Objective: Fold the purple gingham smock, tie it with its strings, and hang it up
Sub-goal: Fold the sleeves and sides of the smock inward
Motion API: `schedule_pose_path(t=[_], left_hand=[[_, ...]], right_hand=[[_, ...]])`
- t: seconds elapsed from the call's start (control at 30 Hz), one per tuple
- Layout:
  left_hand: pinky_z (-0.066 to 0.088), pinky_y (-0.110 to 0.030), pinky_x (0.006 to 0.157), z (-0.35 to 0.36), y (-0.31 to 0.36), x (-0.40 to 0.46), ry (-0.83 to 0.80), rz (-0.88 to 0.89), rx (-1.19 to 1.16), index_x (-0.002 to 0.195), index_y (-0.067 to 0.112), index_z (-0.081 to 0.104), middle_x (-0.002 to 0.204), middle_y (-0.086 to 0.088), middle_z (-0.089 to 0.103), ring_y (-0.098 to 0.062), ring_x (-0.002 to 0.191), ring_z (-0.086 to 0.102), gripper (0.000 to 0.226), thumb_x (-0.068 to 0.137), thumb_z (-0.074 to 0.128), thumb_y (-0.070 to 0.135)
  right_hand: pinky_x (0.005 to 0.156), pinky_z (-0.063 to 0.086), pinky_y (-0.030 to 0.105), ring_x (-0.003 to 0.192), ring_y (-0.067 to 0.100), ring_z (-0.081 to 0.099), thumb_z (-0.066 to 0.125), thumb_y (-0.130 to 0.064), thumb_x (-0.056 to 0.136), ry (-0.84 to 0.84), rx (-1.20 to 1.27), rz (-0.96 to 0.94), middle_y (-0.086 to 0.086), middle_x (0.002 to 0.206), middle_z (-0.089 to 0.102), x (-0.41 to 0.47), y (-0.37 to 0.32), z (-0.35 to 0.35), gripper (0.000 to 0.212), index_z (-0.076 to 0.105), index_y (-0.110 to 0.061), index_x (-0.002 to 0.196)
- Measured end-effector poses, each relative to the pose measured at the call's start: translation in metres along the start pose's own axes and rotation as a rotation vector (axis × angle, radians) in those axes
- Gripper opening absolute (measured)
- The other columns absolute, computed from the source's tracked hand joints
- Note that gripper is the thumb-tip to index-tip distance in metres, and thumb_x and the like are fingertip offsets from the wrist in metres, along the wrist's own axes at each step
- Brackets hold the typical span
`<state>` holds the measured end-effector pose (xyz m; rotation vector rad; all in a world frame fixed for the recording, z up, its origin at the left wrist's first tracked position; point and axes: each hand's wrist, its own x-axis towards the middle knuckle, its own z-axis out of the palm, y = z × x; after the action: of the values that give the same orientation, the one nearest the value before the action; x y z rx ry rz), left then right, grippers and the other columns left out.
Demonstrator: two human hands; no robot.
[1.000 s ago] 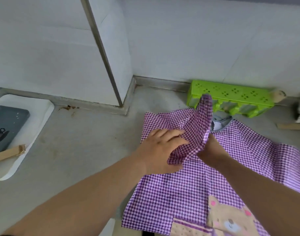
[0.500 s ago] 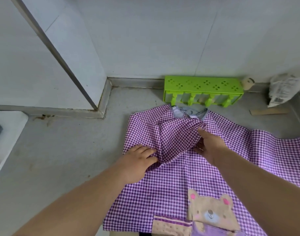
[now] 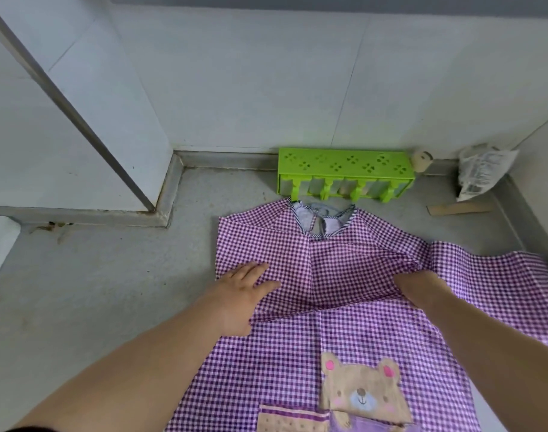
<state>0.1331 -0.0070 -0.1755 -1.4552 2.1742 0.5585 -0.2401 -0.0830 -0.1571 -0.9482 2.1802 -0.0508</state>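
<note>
Smock (image 3: 344, 338) lies mid-fold on the tabletop (image 3: 95, 291): my left hand (image 3: 244, 291) presses flat at nine o'clock, right hand (image 3: 422, 288) pinches the folded sleeve at three; next, I judge, fold the other sleeve in.

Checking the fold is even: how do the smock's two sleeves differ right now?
The left sleeve is folded in across the chest; the right sleeve still stretches outward. The left hand rests flat on its sleeve; the right hand grips a fold. Both are purple gingham.
</note>
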Motion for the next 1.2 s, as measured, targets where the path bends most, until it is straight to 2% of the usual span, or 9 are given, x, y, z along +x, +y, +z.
schedule_pose_path(t=[0.13, 0.23, 0.37, 0.5, 0.63, 0.9, 0.97, 1.07, 1.2], left_hand=[[-0.001, -0.048, 0.13, -0.003, 0.007, 0.002, -0.055, 0.031, -0.02, 0.166, 0.046, -0.004, 0.174, 0.005, -0.028, -0.023, 0.162, -0.017, 0.112, 0.088, 0.076, 0.032], [-0.004, -0.049, 0.128, 0.0, 0.01, 0.004, -0.062, 0.035, -0.015, 0.166, 0.046, -0.001, 0.174, 0.006, -0.028, -0.025, 0.162, -0.019, 0.11, 0.088, 0.076, 0.032], [-0.005, -0.049, 0.127, -0.001, 0.011, 0.006, -0.079, 0.043, -0.009, 0.165, 0.047, 0.0, 0.174, 0.005, -0.028, -0.026, 0.162, -0.019, 0.109, 0.089, 0.076, 0.032], [-0.004, -0.057, 0.129, -0.001, 0.013, 0.008, -0.088, 0.054, 0.022, 0.163, 0.054, -0.002, 0.173, 0.001, -0.03, -0.031, 0.162, -0.018, 0.108, 0.09, 0.075, 0.032], [-0.001, -0.067, 0.128, 0.007, 0.012, 0.012, -0.1, 0.046, 0.032, 0.161, 0.057, -0.006, 0.172, -0.001, -0.034, -0.033, 0.161, -0.021, 0.109, 0.091, 0.073, 0.03], [-0.003, -0.07, 0.126, 0.015, 0.012, 0.014, -0.113, 0.04, 0.038, 0.159, 0.059, -0.015, 0.169, -0.002, -0.04, -0.034, 0.158, -0.028, 0.11, 0.093, 0.069, 0.031], [-0.004, -0.071, 0.126, 0.016, 0.012, 0.014, -0.107, 0.037, 0.042, 0.158, 0.059, -0.016, 0.168, -0.003, -0.04, -0.035, 0.158, -0.029, 0.11, 0.093, 0.068, 0.031], [-0.006, -0.071, 0.125, 0.016, 0.012, 0.014, -0.12, 0.036, 0.045, 0.158, 0.059, -0.017, 0.167, -0.003, -0.042, -0.035, 0.157, -0.032, 0.11, 0.093, 0.067, 0.029], [-0.008, -0.068, 0.126, 0.012, 0.009, 0.013, -0.144, 0.054, 0.012, 0.158, 0.059, -0.017, 0.166, -0.001, -0.043, -0.03, 0.157, -0.033, 0.107, 0.092, 0.066, 0.043]], right_hand=[[0.091, 0.053, 0.047, 0.114, 0.038, 0.058, 0.074, -0.036, 0.08, 0.229, -0.391, -0.146, 0.016, 0.127, 0.05, -0.011, -0.012, -0.005, 0.072, 0.039, -0.006, 0.135], [0.099, 0.05, 0.047, 0.119, 0.03, 0.053, 0.063, -0.021, 0.082, 0.374, -0.679, -0.536, 0.008, 0.13, 0.047, -0.017, -0.034, 0.01, 0.06, 0.037, -0.022, 0.136], [0.114, 0.036, 0.048, 0.133, 0.026, 0.048, 0.053, -0.02, 0.096, 0.192, -0.762, -0.794, 0.0, 0.141, 0.055, -0.013, -0.079, 0.034, 0.051, 0.045, -0.032, 0.144], [0.092, 0.049, 0.044, 0.101, 0.027, 0.065, 0.036, -0.037, 0.107, 0.171, -0.646, -0.762, 0.003, 0.111, 0.071, -0.01, -0.113, 0.054, 0.032, 0.06, -0.027, 0.128], [0.078, 0.05, 0.039, 0.075, 0.022, 0.066, 0.031, -0.059, 0.104, 0.132, -0.668, -0.52, 0.001, 0.081, 0.068, -0.006, -0.134, 0.068, 0.054, 0.061, -0.015, 0.092], [0.064, 0.054, 0.041, 0.075, 0.024, 0.063, 0.046, -0.025, 0.103, -0.06, -0.668, -0.565, 0.005, 0.086, 0.062, 0.014, -0.159, 0.072, 0.024, 0.063, -0.01, 0.111], [0.059, 0.056, 0.036, 0.071, 0.02, 0.066, 0.049, -0.024, 0.106, -0.061, -0.299, -0.545, 0.008, 0.09, 0.069, 0.008, -0.175, 0.061, 0.019, 0.062, -0.011, 0.105], [0.064, 0.059, 0.032, 0.083, 0.012, 0.073, 0.053, -0.024, 0.106, -0.023, 0.412, -0.55, -0.003, 0.121, 0.069, -0.003, -0.191, 0.037, 0.022, 0.057, -0.023, 0.128], [0.052, 0.046, 0.025, 0.068, 0.009, 0.065, 0.054, -0.027, 0.102, 0.141, -0.067, -0.805, -0.012, 0.107, 0.065, -0.031, -0.154, 0.034, 0.018, 0.059, -0.031, 0.119]])
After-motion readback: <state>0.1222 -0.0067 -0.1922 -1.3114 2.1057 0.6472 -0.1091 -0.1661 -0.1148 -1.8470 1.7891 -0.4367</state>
